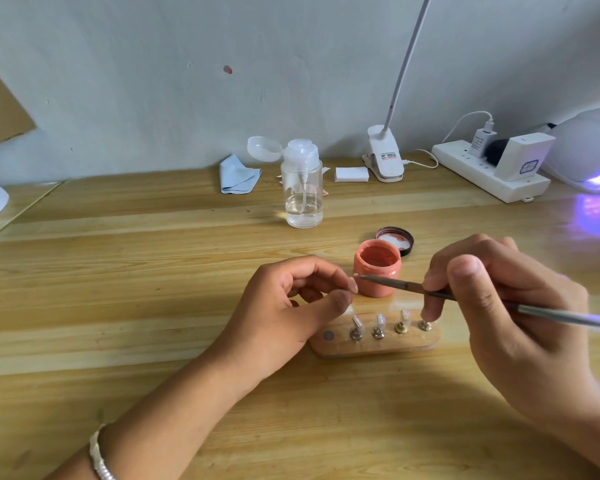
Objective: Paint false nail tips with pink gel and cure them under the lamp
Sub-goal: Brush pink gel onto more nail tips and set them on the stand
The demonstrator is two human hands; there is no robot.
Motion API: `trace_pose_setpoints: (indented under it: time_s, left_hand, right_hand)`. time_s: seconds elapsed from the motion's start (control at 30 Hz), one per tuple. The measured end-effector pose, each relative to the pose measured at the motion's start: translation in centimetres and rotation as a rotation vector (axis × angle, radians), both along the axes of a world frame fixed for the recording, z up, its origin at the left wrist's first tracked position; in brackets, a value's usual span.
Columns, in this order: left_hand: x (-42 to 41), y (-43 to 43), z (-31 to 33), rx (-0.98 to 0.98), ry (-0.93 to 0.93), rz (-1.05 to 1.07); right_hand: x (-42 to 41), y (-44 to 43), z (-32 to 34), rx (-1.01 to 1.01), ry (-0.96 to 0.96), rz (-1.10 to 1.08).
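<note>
Nail tip (353, 285): small and pale, pinched in the left hand (284, 313) grip between thumb and forefinger, just left of the open pink gel jar (377, 273).
Brush (395, 285): held in the right hand (541, 341) grip, bristle end touching the nail tip.
Wooden holder (374, 342): in front of the jar, four metal pegs.
Lid (395, 237): just behind the jar.
Pump bottle (302, 192): further behind.
Curing lamp (589, 150): well to the jar's right, glowing violet.
All stand on the table (153, 271).
</note>
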State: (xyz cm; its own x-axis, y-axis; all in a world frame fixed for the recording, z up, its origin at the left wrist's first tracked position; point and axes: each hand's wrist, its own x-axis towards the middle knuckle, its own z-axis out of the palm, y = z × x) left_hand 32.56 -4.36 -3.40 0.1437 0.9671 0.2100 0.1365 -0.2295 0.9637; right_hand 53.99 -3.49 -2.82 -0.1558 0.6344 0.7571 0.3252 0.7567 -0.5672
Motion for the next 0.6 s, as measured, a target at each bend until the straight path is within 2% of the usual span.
trace_pose_setpoints:
  time_s: [0.13,0.37,0.6]
  left_hand:
    - [0.00,0.09,0.02,0.014,0.033,0.007]
    - [0.04,0.10,-0.08,0.010,0.049,0.021]
    - [0.03,0.10,-0.03,-0.013,0.025,0.030]
  right_hand:
    - [0.01,0.13,-0.24,-0.026,-0.038,0.002]
    - [0.28,-0.02,-0.19,-0.035,0.069,0.047]
    - [0.14,0.02,-0.24,-0.016,-0.043,0.020]
